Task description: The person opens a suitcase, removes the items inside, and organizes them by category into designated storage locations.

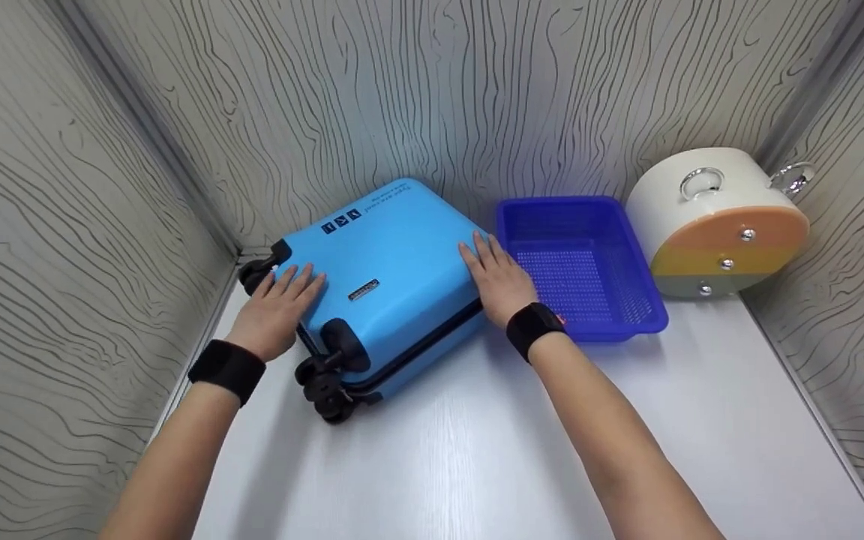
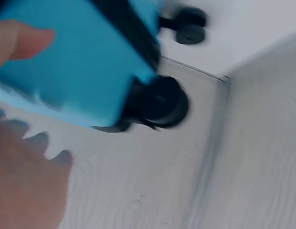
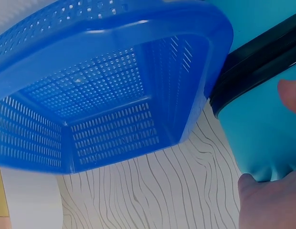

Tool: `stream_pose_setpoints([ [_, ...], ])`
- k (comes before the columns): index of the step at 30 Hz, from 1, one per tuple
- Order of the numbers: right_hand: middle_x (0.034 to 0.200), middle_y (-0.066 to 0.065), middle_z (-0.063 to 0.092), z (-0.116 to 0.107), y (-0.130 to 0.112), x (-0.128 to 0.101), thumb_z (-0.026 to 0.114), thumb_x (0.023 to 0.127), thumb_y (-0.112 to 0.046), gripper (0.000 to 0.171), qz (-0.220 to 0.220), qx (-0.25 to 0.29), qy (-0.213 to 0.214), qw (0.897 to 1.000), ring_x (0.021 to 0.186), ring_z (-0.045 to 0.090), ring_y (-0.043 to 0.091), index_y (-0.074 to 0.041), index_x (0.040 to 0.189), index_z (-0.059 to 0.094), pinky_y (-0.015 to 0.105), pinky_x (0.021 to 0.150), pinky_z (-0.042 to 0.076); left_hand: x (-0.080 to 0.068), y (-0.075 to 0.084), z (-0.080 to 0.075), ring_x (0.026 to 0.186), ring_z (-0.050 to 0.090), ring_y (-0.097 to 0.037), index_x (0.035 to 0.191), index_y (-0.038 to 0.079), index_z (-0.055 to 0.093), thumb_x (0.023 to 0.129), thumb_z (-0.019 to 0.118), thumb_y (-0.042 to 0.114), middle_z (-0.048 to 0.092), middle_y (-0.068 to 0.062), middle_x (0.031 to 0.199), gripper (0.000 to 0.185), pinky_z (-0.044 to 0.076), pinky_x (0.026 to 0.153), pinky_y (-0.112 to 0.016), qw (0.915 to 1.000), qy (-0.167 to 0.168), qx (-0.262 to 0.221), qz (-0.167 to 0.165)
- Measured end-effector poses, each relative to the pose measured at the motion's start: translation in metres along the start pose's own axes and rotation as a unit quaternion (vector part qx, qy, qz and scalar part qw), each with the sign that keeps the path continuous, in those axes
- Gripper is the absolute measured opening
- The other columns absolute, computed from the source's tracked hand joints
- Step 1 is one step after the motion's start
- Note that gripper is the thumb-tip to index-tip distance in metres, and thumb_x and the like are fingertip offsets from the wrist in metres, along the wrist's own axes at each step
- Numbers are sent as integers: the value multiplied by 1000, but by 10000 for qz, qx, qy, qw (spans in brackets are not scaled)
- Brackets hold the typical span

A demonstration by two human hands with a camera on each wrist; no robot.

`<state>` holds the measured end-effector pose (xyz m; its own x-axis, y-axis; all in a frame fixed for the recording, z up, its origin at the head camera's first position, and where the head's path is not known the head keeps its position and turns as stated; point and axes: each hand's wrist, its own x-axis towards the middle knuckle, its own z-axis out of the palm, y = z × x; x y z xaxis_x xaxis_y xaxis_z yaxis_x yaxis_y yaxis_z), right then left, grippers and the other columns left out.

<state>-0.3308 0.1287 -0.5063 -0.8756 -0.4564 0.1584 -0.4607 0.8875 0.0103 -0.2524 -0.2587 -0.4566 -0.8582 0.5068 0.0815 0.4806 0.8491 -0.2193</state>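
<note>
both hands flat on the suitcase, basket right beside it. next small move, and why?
Probably curl the fingers over the two edges to get a grip. The left hand and right hand lie flat on the suitcase with straight fingers, gripping nothing. The suitcase lies flat in the corner, wheels towards the person, and in the right wrist view its side looks very close to the basket, so a sideways push looks tight.

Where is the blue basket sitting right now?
In the head view the blue basket stands on the white table near the back wall, right of centre, between the light blue suitcase and the round white container, beside the right hand.
</note>
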Motion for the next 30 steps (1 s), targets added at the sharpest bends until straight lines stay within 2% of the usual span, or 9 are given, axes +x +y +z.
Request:
stream_pose_setpoints([
  [2,171,14,5,1,-1,0,63,96,7,92,36,11,14,10000,156,8,34,-16,166,9,47,122,24,4,-6,5,150,29,-38,162,7,29,79,91,20,28,-18,165,104,24,120,-55,9998,71,180,74],
  [5,171,15,6,3,-3,-1,63,95,7,92,51,91,105,9999,156,9,34,-16,166,9,47,122,24,7,-10,11,150,29,-36,162,7,27,67,98,35,27,-16,166,122,28,119,-52,9994,39,119,321],
  [12,171,16,0,13,-11,-12,58,93,9,92,144,725,253,9969,156,1,33,-11,166,5,45,122,23,8,-8,22,148,35,-35,160,6,32,63,100,37,33,-16,163,123,37,114,-50,9989,104,-119,446],
  [14,171,14,-4,16,-12,-16,54,93,12,92,176,1016,202,9945,156,-4,32,-12,166,3,45,120,28,9,-7,23,147,36,-35,160,6,33,62,100,36,35,-16,162,122,38,114,-50,9989,123,-123,430],
  [17,171,10,-9,18,-13,-20,49,92,15,93,233,1429,147,9893,156,-11,28,-15,166,1,43,100,47,9,-5,22,147,37,-35,159,6,35,62,100,35,36,-16,162,121,38,114,-50,9991,135,-166,359],
  [21,171,7,-10,16,-14,-23,46,91,15,93,289,1785,81,9835,155,-13,26,-17,166,1,40,78,49,12,-2,20,146,38,-36,159,5,36,62,100,37,38,-17,160,121,38,113,-51,9992,159,-174,335],
  [26,171,10,-6,10,-16,-24,45,94,13,86,257,2125,3,9768,156,-9,27,-13,165,4,41,89,49,15,7,16,142,42,-38,156,2,40,63,99,44,42,-19,157,118,41,111,-52,9988,258,-41,403],
  [28,171,12,-3,9,-17,-25,43,94,12,83,163,2215,14,9750,156,-4,28,-10,165,7,43,99,46,17,11,15,140,45,-39,155,1,42,63,98,47,44,-20,156,117,43,109,-53,9987,338,14,386],
  [30,171,13,1,8,-18,-25,42,97,10,77,75,2283,11,9736,157,0,29,-8,165,10,44,114,36,19,16,13,137,47,-39,153,1,45,62,97,50,47,-20,154,116,44,106,-54,9984,434,37,352],
])
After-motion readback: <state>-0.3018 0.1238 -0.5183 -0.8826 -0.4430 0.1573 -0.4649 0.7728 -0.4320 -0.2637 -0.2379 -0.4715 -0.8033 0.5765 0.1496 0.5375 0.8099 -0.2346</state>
